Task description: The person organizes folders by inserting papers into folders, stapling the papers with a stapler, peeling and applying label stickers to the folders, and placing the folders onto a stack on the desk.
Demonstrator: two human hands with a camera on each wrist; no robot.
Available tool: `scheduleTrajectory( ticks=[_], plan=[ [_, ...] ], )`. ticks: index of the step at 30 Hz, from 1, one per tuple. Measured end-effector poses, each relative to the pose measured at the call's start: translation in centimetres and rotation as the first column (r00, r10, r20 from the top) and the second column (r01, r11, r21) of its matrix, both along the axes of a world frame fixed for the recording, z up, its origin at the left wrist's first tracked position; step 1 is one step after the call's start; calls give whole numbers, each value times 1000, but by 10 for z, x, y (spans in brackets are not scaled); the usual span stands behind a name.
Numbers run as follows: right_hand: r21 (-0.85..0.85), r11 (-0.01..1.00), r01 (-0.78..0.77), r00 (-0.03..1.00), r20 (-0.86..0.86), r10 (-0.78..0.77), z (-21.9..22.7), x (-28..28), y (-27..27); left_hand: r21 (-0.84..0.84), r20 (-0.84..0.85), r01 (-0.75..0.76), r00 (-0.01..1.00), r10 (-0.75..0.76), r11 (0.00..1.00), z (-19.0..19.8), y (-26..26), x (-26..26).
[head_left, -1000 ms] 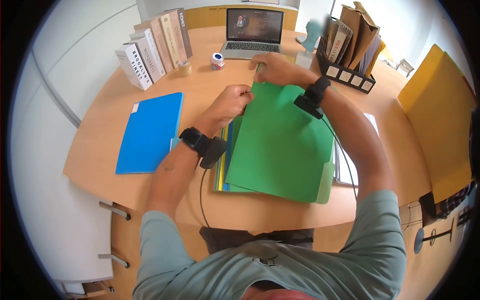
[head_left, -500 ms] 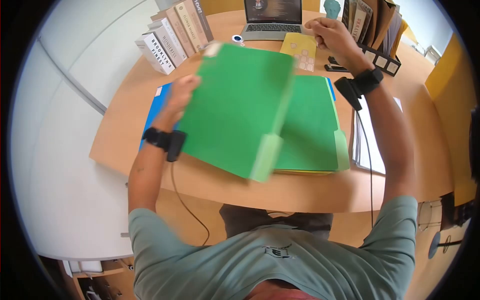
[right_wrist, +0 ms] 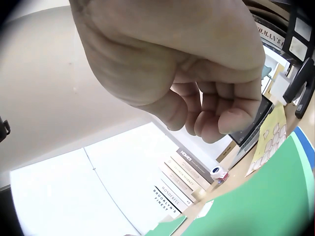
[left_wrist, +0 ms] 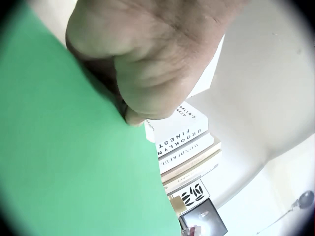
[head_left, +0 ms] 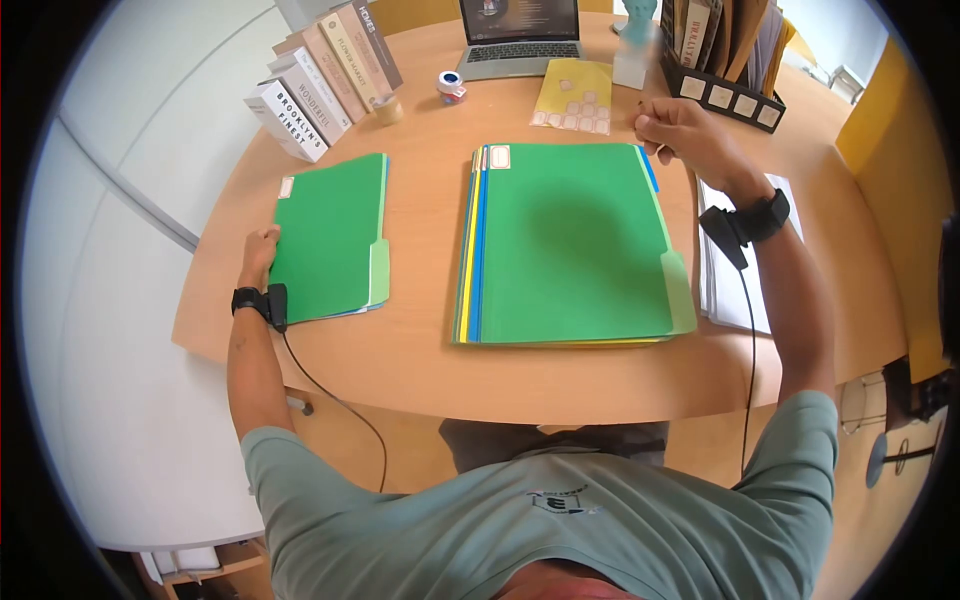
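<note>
My left hand [head_left: 260,250] pinches the left edge of a green folder [head_left: 325,240], its thumb by the edge in the left wrist view. This folder lies over a blue folder, of which only slivers show, and bears a small white label at its top left. In the middle of the table sits a stack of folders, with another labelled green folder [head_left: 580,240] on top and blue and yellow edges showing at the left. Beyond that stack's upper right corner hovers my right hand [head_left: 690,140], its fingers loosely curled around nothing, as the right wrist view [right_wrist: 197,88] shows.
A yellow sticker sheet [head_left: 573,97] lies behind the stack, near the laptop [head_left: 520,52]. Books [head_left: 320,85] stand at the back left, with tape rolls [head_left: 451,88] beside them. A black file holder [head_left: 725,95] is at the back right; white papers [head_left: 725,290] lie right of the stack.
My left hand has carried the top green folder from the middle stack leftward onto the blue folder. My right hand let go of it and moved to the right, past the stack's corner.
</note>
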State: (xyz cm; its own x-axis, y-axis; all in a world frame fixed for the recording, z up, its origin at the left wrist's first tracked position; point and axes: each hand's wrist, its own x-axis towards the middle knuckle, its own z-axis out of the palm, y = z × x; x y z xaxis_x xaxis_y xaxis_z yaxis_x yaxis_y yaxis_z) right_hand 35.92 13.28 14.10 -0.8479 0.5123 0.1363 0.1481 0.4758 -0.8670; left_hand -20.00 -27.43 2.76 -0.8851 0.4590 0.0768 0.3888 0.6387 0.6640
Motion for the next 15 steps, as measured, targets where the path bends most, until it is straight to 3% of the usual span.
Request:
scheduleTrajectory(
  ticks=[2,5,6,8,11,14,15],
  plan=[
    [-29,999,36,999,-14,-36,-5,5,-2,-302,-111,29,992,-65,953,2,2,-11],
    [-105,994,38,999,-7,-39,-12,15,0,-240,-418,-20,904,-84,971,-1,18,7],
    [-138,990,30,1000,-3,-31,-13,18,-1,-250,-418,141,877,-238,958,3,28,20],
    [-227,973,37,999,-30,-45,-13,25,-6,-273,-409,443,750,-520,854,27,55,82],
    [-392,917,69,991,-79,-108,-19,30,-9,-340,-118,664,672,-731,666,57,82,169],
    [-485,869,96,978,-114,-172,-29,36,-9,-399,6,742,589,-808,538,52,90,170],
    [-490,867,93,981,-101,-163,-32,39,-8,-405,14,738,596,-803,540,50,92,168]
  ],
)
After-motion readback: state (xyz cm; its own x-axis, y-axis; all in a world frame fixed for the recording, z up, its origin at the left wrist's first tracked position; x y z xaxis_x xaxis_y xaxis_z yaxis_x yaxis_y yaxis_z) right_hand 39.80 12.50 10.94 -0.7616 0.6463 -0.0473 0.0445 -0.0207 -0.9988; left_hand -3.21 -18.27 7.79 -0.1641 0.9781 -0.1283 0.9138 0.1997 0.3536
